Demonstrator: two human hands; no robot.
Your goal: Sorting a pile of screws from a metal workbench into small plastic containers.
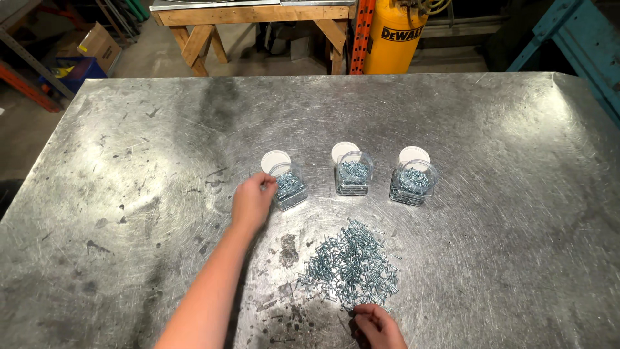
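table [452,116]: sheet metal, dull grey shine, full of swirl scratches and dark stains
screws [352,265]: bright zinc-looking metal, glittering, in a loose pile
jars [354,173]: clear plastic, glossy, three of them
lids [276,160]: white plastic, smooth and matt
workbench [252,16]: raw pale wood, rough
tank [394,32]: yellow painted metal, glossy
box [98,44]: brown cardboard, matt

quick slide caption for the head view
Left hand at the leftmost of three open screw jars; right hand at a loose screw pile.
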